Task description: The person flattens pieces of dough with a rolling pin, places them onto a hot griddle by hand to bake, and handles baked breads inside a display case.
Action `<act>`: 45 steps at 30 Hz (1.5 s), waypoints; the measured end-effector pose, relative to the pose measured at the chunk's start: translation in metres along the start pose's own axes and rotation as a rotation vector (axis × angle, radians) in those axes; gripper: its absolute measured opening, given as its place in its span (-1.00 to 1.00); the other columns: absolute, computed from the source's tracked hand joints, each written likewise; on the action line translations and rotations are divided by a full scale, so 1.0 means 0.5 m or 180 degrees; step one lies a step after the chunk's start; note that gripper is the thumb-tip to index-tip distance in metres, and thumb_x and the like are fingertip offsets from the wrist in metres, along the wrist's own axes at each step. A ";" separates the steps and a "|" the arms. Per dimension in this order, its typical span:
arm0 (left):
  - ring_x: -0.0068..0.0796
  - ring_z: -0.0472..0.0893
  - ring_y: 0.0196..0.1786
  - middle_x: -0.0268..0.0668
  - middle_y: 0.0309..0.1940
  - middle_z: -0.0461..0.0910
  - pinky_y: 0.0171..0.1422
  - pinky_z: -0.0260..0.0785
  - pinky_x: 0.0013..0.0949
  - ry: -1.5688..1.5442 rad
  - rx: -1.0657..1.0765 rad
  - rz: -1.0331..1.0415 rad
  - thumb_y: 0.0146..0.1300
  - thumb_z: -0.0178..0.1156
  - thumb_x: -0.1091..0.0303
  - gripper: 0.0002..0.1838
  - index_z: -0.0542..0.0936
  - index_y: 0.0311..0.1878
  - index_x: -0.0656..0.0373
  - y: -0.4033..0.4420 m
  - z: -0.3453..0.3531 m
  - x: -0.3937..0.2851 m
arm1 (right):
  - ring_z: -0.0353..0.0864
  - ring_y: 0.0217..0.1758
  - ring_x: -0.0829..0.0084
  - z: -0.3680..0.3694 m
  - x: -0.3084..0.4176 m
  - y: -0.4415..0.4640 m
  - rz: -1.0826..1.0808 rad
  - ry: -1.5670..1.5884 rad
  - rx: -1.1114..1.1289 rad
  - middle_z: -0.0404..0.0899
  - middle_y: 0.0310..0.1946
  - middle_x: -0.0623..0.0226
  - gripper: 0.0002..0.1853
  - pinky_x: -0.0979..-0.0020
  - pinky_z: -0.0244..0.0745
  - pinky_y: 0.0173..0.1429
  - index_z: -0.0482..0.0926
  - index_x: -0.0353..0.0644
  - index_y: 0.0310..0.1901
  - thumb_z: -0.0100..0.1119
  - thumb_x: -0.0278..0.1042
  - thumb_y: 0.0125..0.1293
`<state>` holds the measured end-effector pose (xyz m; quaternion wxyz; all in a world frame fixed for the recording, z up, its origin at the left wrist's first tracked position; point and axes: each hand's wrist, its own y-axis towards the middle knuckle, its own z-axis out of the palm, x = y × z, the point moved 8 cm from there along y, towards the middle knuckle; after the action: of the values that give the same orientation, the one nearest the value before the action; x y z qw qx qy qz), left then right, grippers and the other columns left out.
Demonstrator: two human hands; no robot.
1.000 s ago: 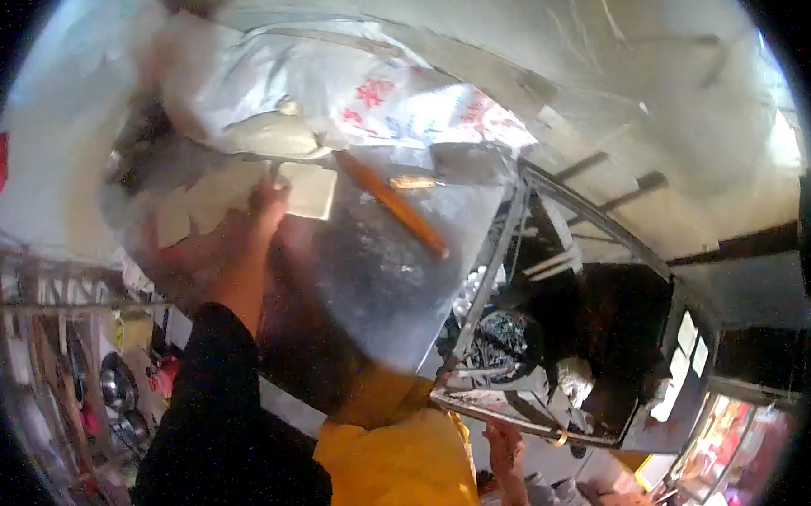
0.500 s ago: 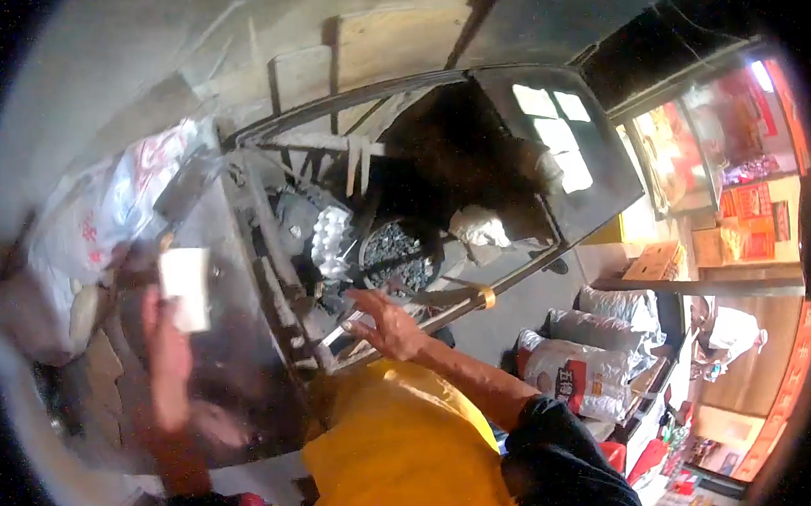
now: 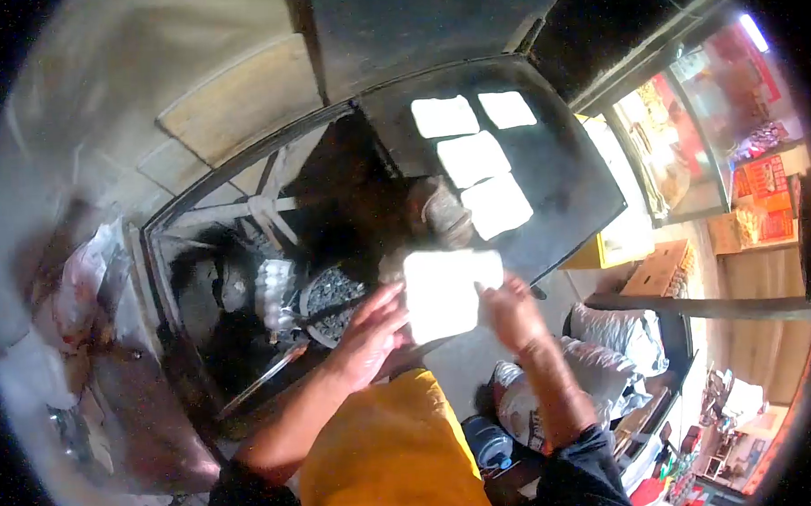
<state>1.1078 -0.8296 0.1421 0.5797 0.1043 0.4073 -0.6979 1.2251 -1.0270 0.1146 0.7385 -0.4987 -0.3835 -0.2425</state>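
Observation:
Between my two hands is a white, flat, square piece of dough [image 3: 444, 296], strongly lit and held up in front of the yellow apron [image 3: 387, 444]. My left hand [image 3: 370, 338] grips its left edge, partly hidden by it. On the opposite edge, the fingers of my right hand [image 3: 513, 313] are closed. Just beyond, on a dark flat griddle plate [image 3: 561, 178], lie several similar white squares [image 3: 497, 206]. A rounded brownish-grey object [image 3: 444, 213] stands at the plate's left edge, its kind unclear.
Left of the plate is an open frame pit with a pan of charcoal [image 3: 333, 290] and a white bumpy object [image 3: 274, 295]. A metal rod [image 3: 262, 381] leans at the pit's front. Filled sacks [image 3: 617, 339] and a blue bottle [image 3: 488, 441] stand low on the right.
The dough square has moved from the left tabletop to in front of me. My right hand has left the pit's front bar and now grips the dough too. My view has turned right.

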 end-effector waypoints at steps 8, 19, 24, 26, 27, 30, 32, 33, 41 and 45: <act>-0.30 0.65 0.22 -0.13 0.26 0.63 0.31 0.51 -0.24 0.1008 -0.0106 0.0356 0.62 0.09 0.15 -0.47 0.35 0.53 0.14 0.150 0.072 -0.031 | 0.65 -0.18 0.31 -0.435 0.411 0.416 -0.1185 -0.2541 -0.1309 0.73 -0.22 0.22 -0.67 0.32 0.55 -0.05 0.71 -0.25 0.02 0.22 -0.14 0.47; -0.32 0.70 0.12 -0.24 0.17 0.68 0.23 0.54 -0.12 0.0577 -0.1958 -0.0297 0.51 0.22 0.04 -0.53 0.55 0.34 0.07 -0.163 -0.325 0.169 | 0.68 0.08 0.38 -0.005 0.089 0.209 -0.1728 -0.1837 -0.0076 0.74 0.00 0.12 -0.69 0.30 0.58 0.21 0.63 -0.41 0.17 0.17 -0.36 0.58; -0.38 0.71 0.05 -0.21 0.08 0.71 0.12 0.59 -0.26 0.0551 -0.2541 0.0442 0.52 0.22 0.24 -0.64 0.57 0.29 0.13 -0.410 -0.518 0.054 | 0.69 -0.06 0.42 0.298 -0.151 -0.015 -0.1267 -0.2145 0.1074 0.73 -0.12 0.18 -0.64 0.36 0.57 0.09 0.70 -0.37 0.03 0.07 -0.21 0.63; -0.42 0.72 -0.01 -0.22 0.02 0.73 0.07 0.59 -0.30 0.0191 -0.2856 0.0628 0.51 0.21 0.30 -0.64 0.57 0.29 0.18 -0.557 -0.655 0.032 | 0.70 -0.12 0.41 0.401 -0.247 -0.113 -0.1056 -0.2120 0.1417 0.72 -0.18 0.20 -0.52 0.37 0.57 0.04 0.71 -0.38 -0.04 0.00 -0.04 0.65; -0.43 0.73 -0.03 -0.23 -0.02 0.73 0.05 0.58 -0.29 -0.0027 -0.2914 0.0917 0.49 0.23 0.29 -0.62 0.56 0.29 0.21 -0.624 -0.744 0.029 | 0.70 -0.14 0.40 0.445 -0.296 -0.155 -0.1068 -0.2070 0.1525 0.72 -0.22 0.21 -0.45 0.37 0.57 0.01 0.71 -0.38 -0.08 -0.04 0.04 0.65; -0.41 0.72 -0.07 -0.23 -0.02 0.73 0.01 0.56 -0.32 -0.0012 -0.3359 0.1293 0.45 0.27 0.22 -0.57 0.54 0.31 0.14 -0.863 -0.981 -0.016 | 0.73 -0.19 0.34 0.535 -0.461 -0.267 -0.0598 -0.1731 0.1271 0.72 -0.26 0.18 -0.42 0.32 0.64 -0.02 0.67 -0.36 -0.01 -0.10 0.09 0.66; -0.40 0.72 -0.08 -0.24 0.00 0.72 0.00 0.56 -0.32 -0.0163 -0.3647 0.1366 0.45 0.27 0.19 -0.56 0.54 0.32 0.12 -1.029 -1.084 -0.044 | 0.74 -0.18 0.35 0.562 -0.565 -0.325 0.0189 -0.1365 0.1384 0.72 -0.21 0.16 -0.48 0.31 0.66 -0.01 0.65 -0.34 0.06 -0.04 0.05 0.66; -0.41 0.71 -0.10 -0.27 -0.01 0.72 -0.02 0.55 -0.33 -0.0158 -0.3910 0.1528 0.46 0.27 0.17 -0.58 0.55 0.29 0.10 -1.124 -1.124 -0.052 | 0.73 -0.18 0.36 0.586 -0.598 -0.343 0.0403 -0.1164 0.1368 0.72 -0.20 0.16 -0.49 0.31 0.65 -0.01 0.65 -0.34 0.06 -0.02 0.04 0.65; -0.50 0.67 -0.13 -0.37 -0.04 0.70 -0.07 0.50 -0.33 -0.0605 -0.5025 0.1805 0.46 0.19 -0.02 -0.56 0.54 0.24 0.02 -1.557 -1.479 0.078 | 0.72 -0.09 0.39 0.838 -0.581 -0.472 -0.1198 -0.3467 0.2564 0.72 -0.12 0.19 -0.76 0.32 0.64 0.00 0.68 -0.32 0.09 0.23 -0.39 0.52; -0.38 0.59 -0.03 -0.27 0.00 0.62 0.01 0.46 -0.16 -0.0124 -0.5730 0.1511 0.48 0.19 -0.08 -0.56 0.56 0.25 -0.04 -1.679 -1.579 0.085 | 0.72 -0.07 0.38 0.852 -0.602 -0.438 -0.1243 -0.3933 0.2521 0.71 -0.10 0.20 -0.74 0.33 0.64 0.02 0.64 -0.32 0.13 0.22 -0.35 0.55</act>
<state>0.0862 -0.3195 -0.0188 0.5766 -0.3157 0.7534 0.0160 0.7478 -0.7257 0.0807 0.4569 -0.1645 -0.8672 0.1103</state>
